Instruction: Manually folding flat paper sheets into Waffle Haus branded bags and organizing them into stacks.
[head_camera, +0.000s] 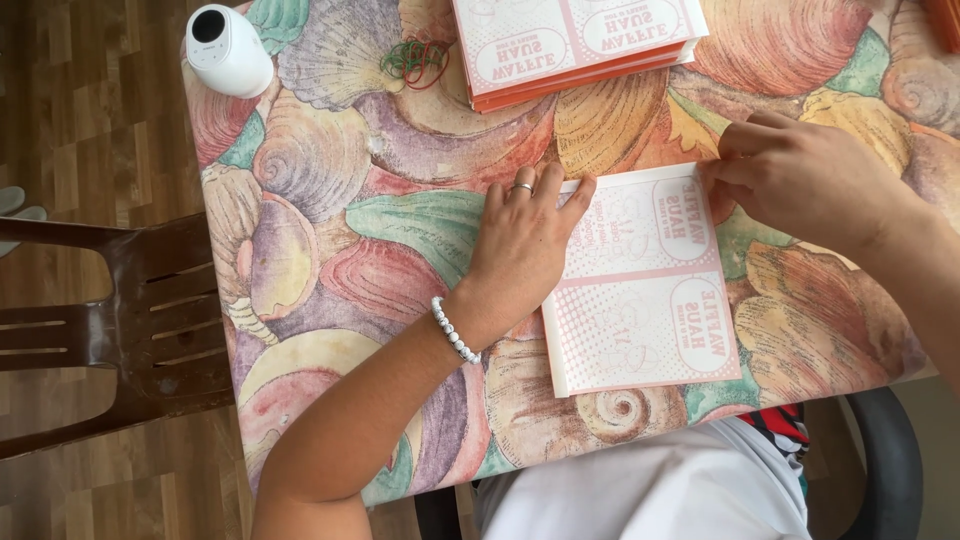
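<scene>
The tabletop (330, 190) wears a cloth printed with big seashells in purple, pink, green and yellow. A flat pink-and-white printed card sheet (640, 285) lies near its front edge, just before the person's white-clad lap. The left hand (525, 245), with a ring and a beaded bracelet (455, 330) at the wrist, presses flat on the sheet's left edge, fingers spread and gripping nothing. The right hand (800, 175) rests on the sheet's far right corner with fingers curled together; whether they pinch the corner I cannot tell. A stack of similar sheets (575, 45) sits at the far edge, well apart, with a tangle of rubber bands (415, 60) just beside it. A small white device (225, 50) stands on the far left corner. Beyond the cloth, a dark brown plastic chair (120, 320) stands on the wooden parquet floor (90, 110).
</scene>
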